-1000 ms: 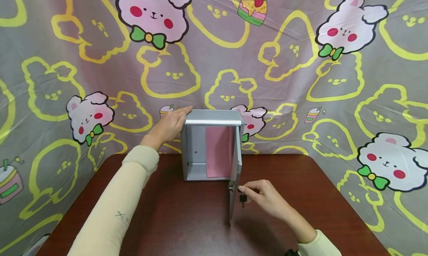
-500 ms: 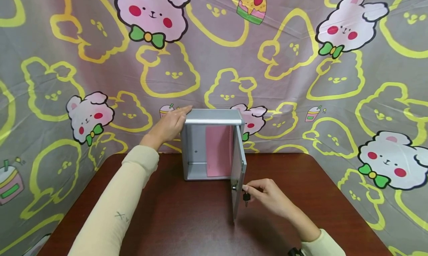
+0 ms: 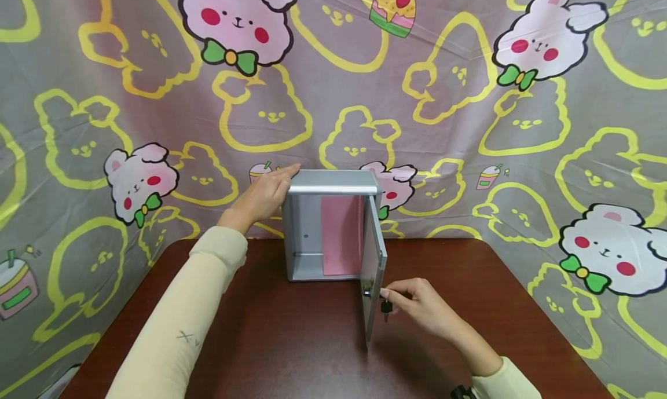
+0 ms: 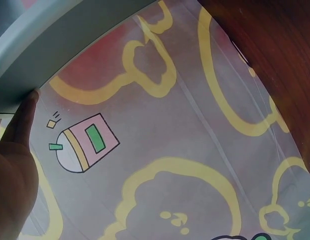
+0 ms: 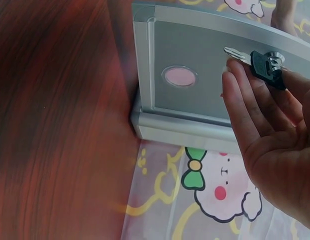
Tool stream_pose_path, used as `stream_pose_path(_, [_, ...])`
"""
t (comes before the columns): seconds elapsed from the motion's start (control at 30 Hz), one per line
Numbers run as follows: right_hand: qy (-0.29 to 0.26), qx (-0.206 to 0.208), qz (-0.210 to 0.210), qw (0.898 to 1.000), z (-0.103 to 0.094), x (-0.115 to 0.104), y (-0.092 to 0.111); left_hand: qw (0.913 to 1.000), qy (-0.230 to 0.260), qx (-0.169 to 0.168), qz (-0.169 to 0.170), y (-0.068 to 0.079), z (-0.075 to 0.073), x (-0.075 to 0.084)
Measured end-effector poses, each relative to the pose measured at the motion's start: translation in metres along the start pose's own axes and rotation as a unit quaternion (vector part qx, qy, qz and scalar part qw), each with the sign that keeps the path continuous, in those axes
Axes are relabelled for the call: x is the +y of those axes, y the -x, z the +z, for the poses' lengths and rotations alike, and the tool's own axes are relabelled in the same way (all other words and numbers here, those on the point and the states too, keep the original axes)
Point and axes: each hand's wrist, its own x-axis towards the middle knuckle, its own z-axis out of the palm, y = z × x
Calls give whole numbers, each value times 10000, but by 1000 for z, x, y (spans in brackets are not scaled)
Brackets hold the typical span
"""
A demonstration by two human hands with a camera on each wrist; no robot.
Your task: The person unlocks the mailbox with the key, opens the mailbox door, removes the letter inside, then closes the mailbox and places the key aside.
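Note:
A small grey metal box (image 3: 333, 180) stands on the table, its door (image 3: 373, 254) swung outward on the right side. My left hand (image 3: 260, 196) rests on the box's upper left corner with fairly straight fingers; the left wrist view shows its fingertip touching the box edge. With thumb and fingers, my right hand (image 3: 422, 309) pinches a key at the lock (image 5: 276, 57) on the door's outer face. That key is mostly hidden by the fingers. A second, black-headed key (image 5: 262, 67) hangs beside it, over the fingers. Inside the box, a pink notebook-like thing (image 3: 341, 237) stands upright at the right.
The dark reddish-brown table (image 3: 292, 341) extends around the box. Behind it hangs a patterned cloth (image 3: 438, 138) with rabbit faces and yellow outlines. An oval pink window (image 5: 180, 77) is set in the door's outer face.
The door has swung a little to the right, and my right hand with the keys has moved right along with it. My left hand stays on the box corner.

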Motion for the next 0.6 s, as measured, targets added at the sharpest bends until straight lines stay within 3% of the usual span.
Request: stream_pose_path(0.6, [-205, 6, 0, 9998, -1, 5, 2, 10000, -24, -47, -33, 0, 1, -1])
